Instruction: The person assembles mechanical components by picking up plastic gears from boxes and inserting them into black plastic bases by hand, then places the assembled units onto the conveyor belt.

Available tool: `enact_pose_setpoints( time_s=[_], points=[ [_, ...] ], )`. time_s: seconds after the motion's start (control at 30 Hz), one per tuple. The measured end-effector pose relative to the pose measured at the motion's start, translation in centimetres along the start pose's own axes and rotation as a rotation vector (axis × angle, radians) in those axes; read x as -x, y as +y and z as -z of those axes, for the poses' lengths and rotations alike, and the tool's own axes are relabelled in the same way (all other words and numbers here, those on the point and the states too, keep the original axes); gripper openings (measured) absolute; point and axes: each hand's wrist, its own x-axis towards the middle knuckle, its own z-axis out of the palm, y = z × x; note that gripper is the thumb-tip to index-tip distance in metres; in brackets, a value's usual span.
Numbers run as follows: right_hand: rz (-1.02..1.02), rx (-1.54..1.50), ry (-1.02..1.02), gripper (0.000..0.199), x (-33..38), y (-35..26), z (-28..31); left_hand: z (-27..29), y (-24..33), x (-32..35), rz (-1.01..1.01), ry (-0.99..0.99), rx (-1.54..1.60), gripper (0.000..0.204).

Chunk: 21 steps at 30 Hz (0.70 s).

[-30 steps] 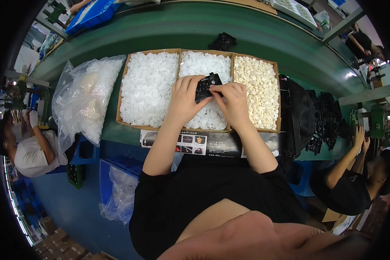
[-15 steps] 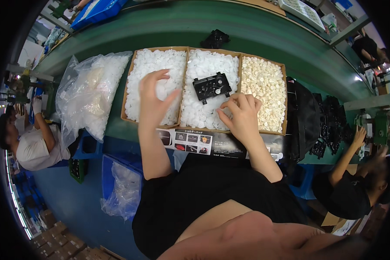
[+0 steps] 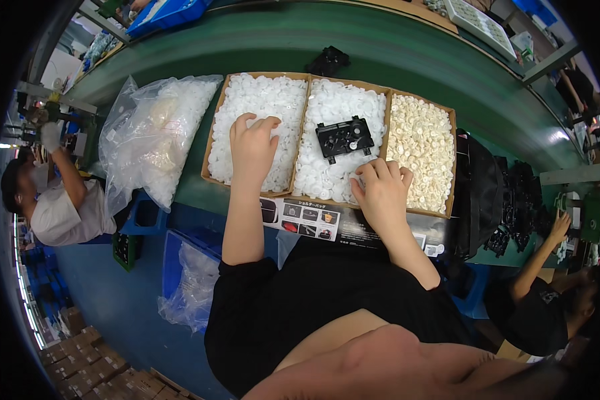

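Right hand (image 3: 382,193): palm down at the near edge of the middle compartment, fingers (image 3: 373,175) curled together into the white pieces; whether any piece is pinched cannot be told.
Left hand (image 3: 252,148): palm down in the left compartment, fingers (image 3: 260,125) slightly spread and pressed onto the white pieces, nothing visibly gripped.
Black part (image 3: 344,138): lying free on the white pieces of the middle compartment, touched by neither hand; just beyond the right hand and a little to its left, well to the right of the left hand; long axis running left to right, slightly tilted; right hand nearer.
Cardboard tray (image 3: 215,128): on the green counter (image 3: 407,60), split into three compartments side by side.
Left compartment: small white round pieces (image 3: 260,97).
Middle compartment: more white pieces (image 3: 343,107), with the black part on top.
Right compartment: cream-coloured small pieces (image 3: 421,143).
Clear bag (image 3: 155,137): left of the tray, full of white pieces.
Far side: another black part (image 3: 327,61) on the counter, beyond the tray.
Right of tray: pile of black parts (image 3: 507,200).
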Motion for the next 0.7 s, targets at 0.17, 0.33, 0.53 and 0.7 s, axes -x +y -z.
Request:
enact_pose_setpoints(
  time_s=[0.17, 0.33, 0.53, 0.7],
  points=[
    [0.047, 0.064, -0.004, 0.014, -0.3, -0.2, 0.7, -0.2, 0.0, -0.5, -0.043, 0.070, -0.006, 0.027],
    [-0.025, -0.367, -0.022, 0.013, -1.6, 0.8, 0.9, 1.0, 0.8, -0.3, 0.201, 0.005, 0.722, 0.023],
    [-0.018, -0.513, 0.176, 0.017, -4.0, 1.6, -0.7, 0.9, 3.1, 0.6, 0.342, 0.008, 1.195, 0.019],
    [-0.057, -0.522, 0.124, 0.020, -5.1, 1.1, -1.0, 1.2, 4.6, 0.7, 0.398, -0.052, 1.234, 0.017]
  ],
)
